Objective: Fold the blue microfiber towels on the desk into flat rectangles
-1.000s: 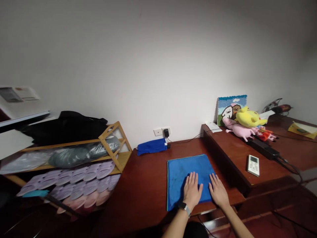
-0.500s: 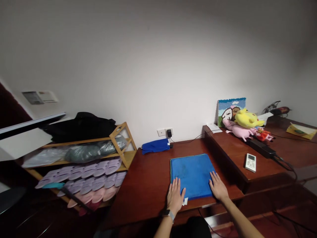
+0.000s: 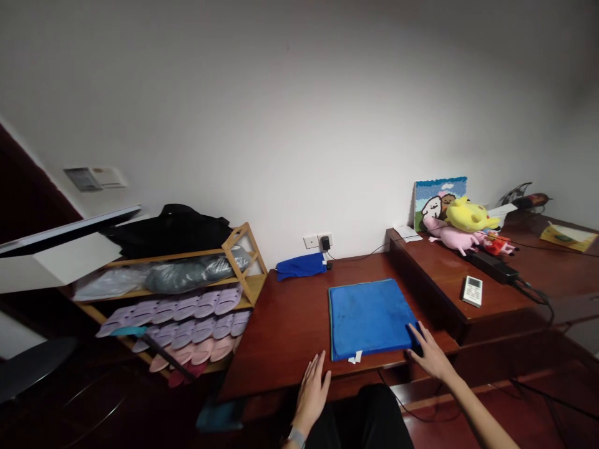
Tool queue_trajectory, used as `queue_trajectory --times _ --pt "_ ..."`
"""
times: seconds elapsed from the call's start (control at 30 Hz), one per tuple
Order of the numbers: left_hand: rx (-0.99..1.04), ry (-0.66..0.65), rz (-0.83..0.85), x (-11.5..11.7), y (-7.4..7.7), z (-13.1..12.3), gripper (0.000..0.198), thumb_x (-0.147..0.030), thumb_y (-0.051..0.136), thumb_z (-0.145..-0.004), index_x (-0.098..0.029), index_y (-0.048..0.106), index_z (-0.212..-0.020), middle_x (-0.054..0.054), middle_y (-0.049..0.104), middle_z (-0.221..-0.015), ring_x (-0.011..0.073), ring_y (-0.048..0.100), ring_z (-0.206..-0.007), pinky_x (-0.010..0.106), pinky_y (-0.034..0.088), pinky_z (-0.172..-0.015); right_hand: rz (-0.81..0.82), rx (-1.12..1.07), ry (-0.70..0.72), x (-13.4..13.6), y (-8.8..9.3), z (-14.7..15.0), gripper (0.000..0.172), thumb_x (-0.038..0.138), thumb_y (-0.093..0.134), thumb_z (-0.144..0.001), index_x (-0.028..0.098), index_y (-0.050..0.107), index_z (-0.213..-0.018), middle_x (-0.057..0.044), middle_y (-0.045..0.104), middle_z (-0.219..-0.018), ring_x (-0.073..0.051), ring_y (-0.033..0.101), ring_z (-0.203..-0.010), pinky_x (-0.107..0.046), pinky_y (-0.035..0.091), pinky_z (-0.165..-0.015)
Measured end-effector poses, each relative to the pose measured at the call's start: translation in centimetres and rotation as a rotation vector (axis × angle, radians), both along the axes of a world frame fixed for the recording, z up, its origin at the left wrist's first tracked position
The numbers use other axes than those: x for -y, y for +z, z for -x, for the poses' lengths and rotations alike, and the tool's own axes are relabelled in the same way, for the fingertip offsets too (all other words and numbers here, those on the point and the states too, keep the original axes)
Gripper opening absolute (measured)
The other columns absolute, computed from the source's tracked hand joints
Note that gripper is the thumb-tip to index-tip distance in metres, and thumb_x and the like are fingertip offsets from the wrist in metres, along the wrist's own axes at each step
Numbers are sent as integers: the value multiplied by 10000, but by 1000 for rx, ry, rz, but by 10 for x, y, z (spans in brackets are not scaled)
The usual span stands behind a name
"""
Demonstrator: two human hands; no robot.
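Note:
A folded blue cloth (image 3: 369, 318) lies flat on the reddish-brown table (image 3: 285, 337), white tags sticking out at its near edge. My left hand (image 3: 313, 386), with a watch on the wrist, is at the table's front edge, apart from the cloth and holding nothing; its fingers are stretched out. At the cloth's near right corner is my right hand (image 3: 429, 354), fingers spread, the fingertips over or touching the corner; I cannot tell which. Against the wall behind lies a second, darker blue cloth item (image 3: 302, 266).
A raised desk section (image 3: 435, 280) on the right bears plush toys (image 3: 468, 218), a white remote (image 3: 472, 291) and a black power adapter (image 3: 496, 268) with cables. To the left stands a wooden rack (image 3: 253, 287) with several slippers (image 3: 206, 305) and a black bag (image 3: 173, 231).
My left hand has come off the cloth and drawn back toward me, to the left. My right hand has slid to the cloth's near right corner. The view has shifted slightly.

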State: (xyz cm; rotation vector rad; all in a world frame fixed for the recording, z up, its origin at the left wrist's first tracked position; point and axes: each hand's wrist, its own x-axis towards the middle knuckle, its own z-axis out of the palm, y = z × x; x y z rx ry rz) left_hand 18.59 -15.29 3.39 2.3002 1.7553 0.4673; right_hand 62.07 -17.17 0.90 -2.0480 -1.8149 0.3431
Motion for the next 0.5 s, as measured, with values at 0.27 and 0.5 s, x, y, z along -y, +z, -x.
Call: queue_trajectory --times 0.27,0.5 --pt "-49 -78 27 -17 32 -61 610 -337 518 -955 -353 416 -1556 22 373 -1662 254 423 -1478 399 403 -1187 -27 -60 21 -2 -6 9 707 433 431 -921 265 328 -1599 -65 205 -1713 -222 246 -1553 -402 271 -1251" --pt "88 48 23 -6 5 -74 626 -241 412 -972 -209 353 -1595 85 162 -1725 250 394 -1494 349 410 -1164 -78 -125 21 -5 -12 7 733 435 477 -855 269 403 -1566 -51 296 -1685 -232 355 -1509 -386 295 -1241"
